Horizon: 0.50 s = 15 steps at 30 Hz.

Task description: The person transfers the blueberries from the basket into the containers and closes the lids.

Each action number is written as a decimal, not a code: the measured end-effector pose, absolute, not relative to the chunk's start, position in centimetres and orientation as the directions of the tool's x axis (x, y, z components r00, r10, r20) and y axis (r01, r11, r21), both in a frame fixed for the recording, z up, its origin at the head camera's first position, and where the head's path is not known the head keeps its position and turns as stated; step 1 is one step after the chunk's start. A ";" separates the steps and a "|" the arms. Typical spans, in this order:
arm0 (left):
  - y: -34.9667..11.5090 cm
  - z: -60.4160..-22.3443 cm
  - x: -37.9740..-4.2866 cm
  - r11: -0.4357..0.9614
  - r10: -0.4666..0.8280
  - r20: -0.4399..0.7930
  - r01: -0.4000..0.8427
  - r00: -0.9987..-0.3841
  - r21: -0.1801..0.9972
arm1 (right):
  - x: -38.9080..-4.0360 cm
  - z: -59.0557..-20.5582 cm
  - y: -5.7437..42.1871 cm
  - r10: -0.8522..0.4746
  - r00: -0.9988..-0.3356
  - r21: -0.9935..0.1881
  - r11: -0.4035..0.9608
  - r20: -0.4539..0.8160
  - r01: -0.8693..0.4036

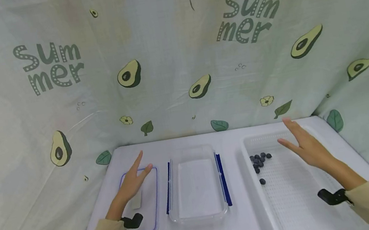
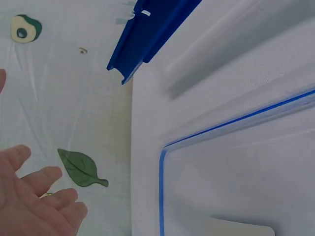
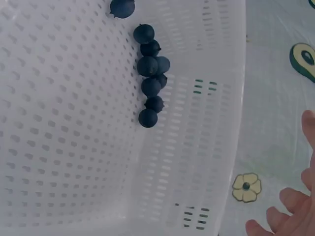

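Note:
My left hand (image 1: 132,183) hovers with straight fingers above a clear lid with a blue seal (image 1: 156,198), which lies flat on the table's left side. Nothing is in its grasp. Over the white perforated basket (image 1: 303,216) on the right, my right hand (image 1: 305,146) is held with fingers spread and holds nothing. Several blueberries (image 1: 259,161) cluster along the basket's left wall, with one blueberry (image 1: 262,181) lying a little apart. Between the hands stands a clear rectangular container (image 1: 197,188) with blue side clips (image 1: 223,180) folded outward; nothing shows inside it.
Behind the white table (image 1: 243,217) hangs a cloth (image 1: 158,35) printed with avocados, leaves and lettering. A pale rectangular piece (image 1: 136,201) shows on the lid beneath my left hand. Black camera mounts (image 1: 133,221) sit at both wrists.

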<state>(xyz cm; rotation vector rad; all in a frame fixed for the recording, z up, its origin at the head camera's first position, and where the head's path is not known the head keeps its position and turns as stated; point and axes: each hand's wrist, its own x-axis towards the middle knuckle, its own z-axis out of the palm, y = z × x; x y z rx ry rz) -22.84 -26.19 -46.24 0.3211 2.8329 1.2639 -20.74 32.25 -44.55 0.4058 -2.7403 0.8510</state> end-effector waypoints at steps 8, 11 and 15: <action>-24.1 -44.5 -21.9 0.506 0.208 0.019 0.125 -0.978 0.853 | -20.0 -45.4 31.7 -0.163 -0.927 -0.552 0.764 0.337 -0.335; -24.0 -45.1 -22.3 0.480 0.200 0.008 0.105 -0.980 0.871 | -19.8 -45.5 31.5 -0.144 -0.931 -0.565 0.760 0.336 -0.322; -24.1 -46.7 -23.1 0.433 0.206 0.025 0.114 -0.978 0.894 | -19.7 -46.0 31.3 -0.140 -0.917 -0.574 0.741 0.375 -0.348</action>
